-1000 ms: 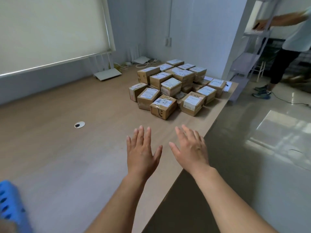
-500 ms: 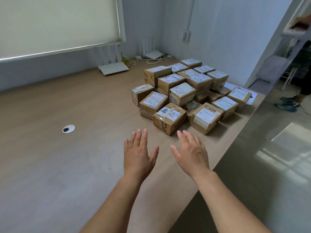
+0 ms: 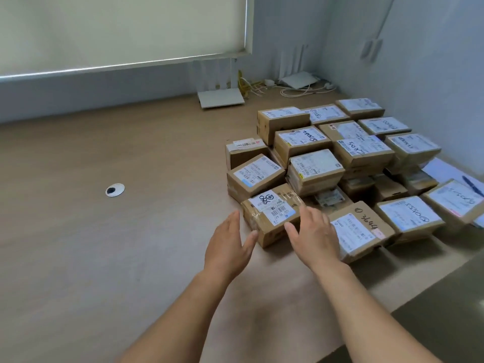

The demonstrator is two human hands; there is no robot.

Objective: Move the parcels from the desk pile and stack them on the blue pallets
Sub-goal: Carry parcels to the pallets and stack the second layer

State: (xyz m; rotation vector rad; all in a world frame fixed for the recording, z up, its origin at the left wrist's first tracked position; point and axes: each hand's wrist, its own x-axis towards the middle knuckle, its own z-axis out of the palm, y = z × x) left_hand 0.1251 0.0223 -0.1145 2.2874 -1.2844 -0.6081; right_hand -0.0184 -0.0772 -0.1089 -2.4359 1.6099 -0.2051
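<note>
1. Right now the left hand (image 3: 227, 247) and the right hand (image 3: 314, 237) are both stretched out over the pale wood-grain desk top (image 3: 104, 244), palms down, at about twelve o'clock from the person.
2. Left hand: fingers straight and close together, thumb spread wide. It holds nothing. The thumb tip lies just beside the near left corner of the nearest parcel - whether it touches cannot be told.
3. Right hand: fingers straight and lightly fanned, thumb apart, holding nothing. It covers the right end of that same parcel, and contact cannot be judged.
4. Between the two hands sits the brown taped cardboard parcel with a white barcode label (image 3: 272, 216), flat on the desk at the pile's near left corner.
5. Behind it, from twelve round to two o'clock, lies the pile of brown labelled cardboard parcels (image 3: 340, 158), in places two layers deep.
6. A dark blue pen (image 3: 471, 184) rests on a white sheet of paper (image 3: 445, 170) at three o'clock, by the wall.
7. At ten o'clock, a small round white cable grommet (image 3: 115, 190) is set into the desk, well apart from the parcels.
8. Two flat white router-like devices (image 3: 221, 99) with loose white cables (image 3: 306, 90) stand at the far edge, around twelve o'clock.
</note>
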